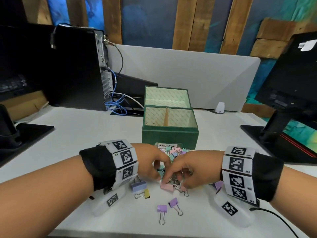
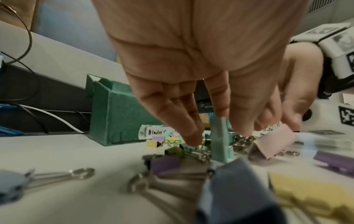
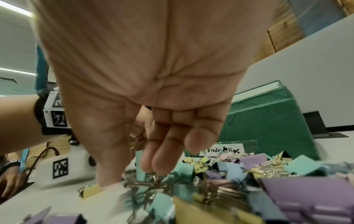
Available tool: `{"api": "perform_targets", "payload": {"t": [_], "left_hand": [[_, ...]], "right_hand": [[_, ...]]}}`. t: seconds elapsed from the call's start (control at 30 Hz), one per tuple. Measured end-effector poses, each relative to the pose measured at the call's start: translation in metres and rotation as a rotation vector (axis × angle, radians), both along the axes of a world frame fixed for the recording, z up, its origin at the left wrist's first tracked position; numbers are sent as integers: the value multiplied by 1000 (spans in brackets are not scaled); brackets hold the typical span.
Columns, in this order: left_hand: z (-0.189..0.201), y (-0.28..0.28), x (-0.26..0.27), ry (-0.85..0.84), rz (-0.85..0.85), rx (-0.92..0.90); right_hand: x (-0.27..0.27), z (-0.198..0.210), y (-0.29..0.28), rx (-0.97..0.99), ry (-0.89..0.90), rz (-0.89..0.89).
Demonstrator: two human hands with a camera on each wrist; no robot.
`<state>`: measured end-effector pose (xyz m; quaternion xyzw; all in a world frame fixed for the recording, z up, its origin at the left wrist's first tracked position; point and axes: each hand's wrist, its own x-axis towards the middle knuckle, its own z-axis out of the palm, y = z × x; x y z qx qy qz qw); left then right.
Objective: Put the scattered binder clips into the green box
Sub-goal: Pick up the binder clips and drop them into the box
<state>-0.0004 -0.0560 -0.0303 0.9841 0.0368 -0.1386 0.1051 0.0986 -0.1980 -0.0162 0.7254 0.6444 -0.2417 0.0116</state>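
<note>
The white counter (image 1: 85, 134) carries the green box (image 1: 169, 134), lid open and standing upright behind it. Just in front of the box lies the heap of binder clips (image 1: 173, 153), with a "Binder Clips" label (image 1: 167, 145) at its far edge. Your left hand (image 1: 149, 162) reaches into the heap, fingers (image 2: 191, 136) curled down, pinching an upright teal clip (image 2: 220, 141). Your right hand (image 1: 192, 169) meets it there, fingers (image 3: 162, 159) bent over the clips; whether they grip any, I cannot tell. Two purple clips (image 1: 169, 206) lie nearer you.
</note>
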Motion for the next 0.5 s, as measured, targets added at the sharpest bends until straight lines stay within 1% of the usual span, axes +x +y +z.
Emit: {"api": "perform_targets", "payload": {"t": [0.1,0.27,0.4,0.5], "left_hand": [[-5,3,3,-4,9,12],[-4,6,5,-48,27,62],[-2,13,2,-94,87,6],[3,24,-1,-156,158,-38]], "right_hand": [[-2,-3,2,-15,-8,16],[-4,-10,9,-53,-98,39],[-5,-15,15,-42,-175,39],[-4,-15,19,-57,-173,23]]}}
